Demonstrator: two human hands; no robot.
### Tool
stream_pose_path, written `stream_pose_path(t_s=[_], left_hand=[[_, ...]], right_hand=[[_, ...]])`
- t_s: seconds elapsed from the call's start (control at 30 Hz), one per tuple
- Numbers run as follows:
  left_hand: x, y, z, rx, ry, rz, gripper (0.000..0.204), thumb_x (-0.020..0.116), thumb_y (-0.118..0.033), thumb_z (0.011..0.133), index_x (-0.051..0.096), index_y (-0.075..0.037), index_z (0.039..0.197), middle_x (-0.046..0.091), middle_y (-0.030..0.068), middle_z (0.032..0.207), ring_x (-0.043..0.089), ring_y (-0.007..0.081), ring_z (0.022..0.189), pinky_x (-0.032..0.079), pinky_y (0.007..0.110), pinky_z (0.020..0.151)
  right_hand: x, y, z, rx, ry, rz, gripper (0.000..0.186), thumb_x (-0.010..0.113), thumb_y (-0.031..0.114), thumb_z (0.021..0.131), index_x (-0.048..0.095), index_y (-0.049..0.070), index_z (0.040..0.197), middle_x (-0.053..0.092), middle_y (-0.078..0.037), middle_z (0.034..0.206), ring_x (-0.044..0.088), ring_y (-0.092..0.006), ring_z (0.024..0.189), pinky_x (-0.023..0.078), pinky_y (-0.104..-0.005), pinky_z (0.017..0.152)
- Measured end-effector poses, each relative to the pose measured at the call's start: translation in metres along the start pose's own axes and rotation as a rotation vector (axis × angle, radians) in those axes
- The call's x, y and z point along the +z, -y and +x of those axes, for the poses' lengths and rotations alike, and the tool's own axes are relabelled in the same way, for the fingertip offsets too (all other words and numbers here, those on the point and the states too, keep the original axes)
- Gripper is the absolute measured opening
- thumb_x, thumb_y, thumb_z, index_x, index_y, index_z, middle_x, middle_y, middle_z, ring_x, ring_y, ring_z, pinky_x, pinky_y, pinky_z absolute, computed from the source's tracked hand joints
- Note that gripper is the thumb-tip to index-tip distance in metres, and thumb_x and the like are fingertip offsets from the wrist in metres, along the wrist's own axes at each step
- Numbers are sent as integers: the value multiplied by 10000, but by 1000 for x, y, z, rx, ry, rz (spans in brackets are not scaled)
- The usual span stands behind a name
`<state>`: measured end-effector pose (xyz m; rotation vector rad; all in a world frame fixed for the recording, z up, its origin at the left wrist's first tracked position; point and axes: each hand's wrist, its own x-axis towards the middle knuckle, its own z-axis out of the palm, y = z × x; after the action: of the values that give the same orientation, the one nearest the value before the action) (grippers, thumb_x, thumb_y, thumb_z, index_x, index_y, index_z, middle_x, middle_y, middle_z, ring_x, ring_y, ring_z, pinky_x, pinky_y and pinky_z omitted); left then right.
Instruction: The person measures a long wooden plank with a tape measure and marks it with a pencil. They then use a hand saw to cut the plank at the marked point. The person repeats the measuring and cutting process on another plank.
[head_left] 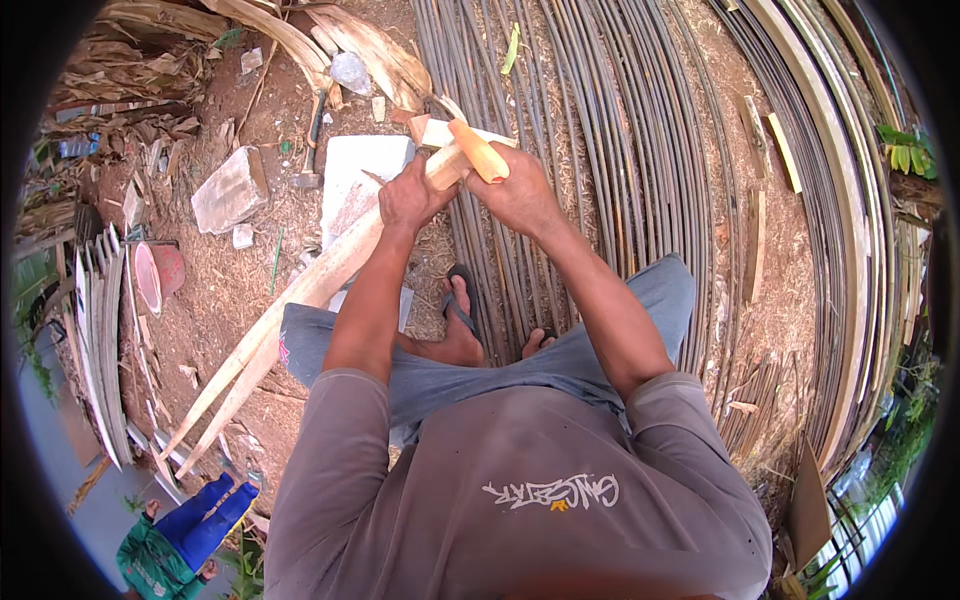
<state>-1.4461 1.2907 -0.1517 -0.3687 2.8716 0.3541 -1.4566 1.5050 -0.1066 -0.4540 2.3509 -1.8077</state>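
My left hand (412,197) is closed around a long pale strip of wood (335,262). The strip runs from the lower left up past my hands, and two separate lengths show at its low end. My right hand (516,192) is closed on a smooth orange-yellow piece (478,152), like a tool handle or wedge, pressed against the strip's upper end. Its exact kind cannot be made out. Behind it lies a short pale wooden board (436,132). Just left of my left hand stands a white block (362,165), with a small pointed sliver in front of it.
Long metal rods (620,130) lie beneath and right of my hands. A hammer (308,165), a rough concrete block (230,190) and a reddish bucket (160,277) sit to the left. Split wood (375,50) lies at the far side. A person in green (160,555) is at lower left.
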Motion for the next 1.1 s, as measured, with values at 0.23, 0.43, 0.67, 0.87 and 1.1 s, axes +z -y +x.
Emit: stream_pose_path(t_s=[0.23,0.43,0.67,0.87,1.1], left_hand=[[8,0,3,44,20,42,736,775,-640,714,591,-94,1172,719,150,1056,706,393,926,547,519,757],[11,-2,4,26,-8,52,748,777,-649,701,591,-95,1167,723,162,1038,702,405,913,540,530,759],[7,-2,7,42,43,54,727,787,-618,699,599,-123,1197,735,161,1039,706,397,935,539,516,794],[9,-3,6,16,38,73,749,784,-636,692,595,-119,1200,739,182,1000,708,394,932,540,504,790],[-3,-5,16,4,59,99,767,783,-643,686,595,-99,1193,734,203,997,705,403,938,538,510,798]], right_hand=[[-135,106,-244,268,77,-181,240,727,88,725,683,9,948,571,-83,649,602,-254,496,473,-344,513],[-73,49,-97,202,85,-43,192,705,98,795,653,10,958,677,-175,801,688,-369,699,539,-412,623],[-50,14,-110,72,-12,37,213,744,184,838,627,21,909,619,-149,727,648,-312,652,498,-393,611],[-135,100,-239,224,127,-114,247,718,106,778,678,14,1003,658,-87,729,694,-261,624,536,-348,601],[-34,-12,-64,-51,-104,103,213,733,171,833,606,5,875,589,-136,667,595,-264,590,472,-393,586]])
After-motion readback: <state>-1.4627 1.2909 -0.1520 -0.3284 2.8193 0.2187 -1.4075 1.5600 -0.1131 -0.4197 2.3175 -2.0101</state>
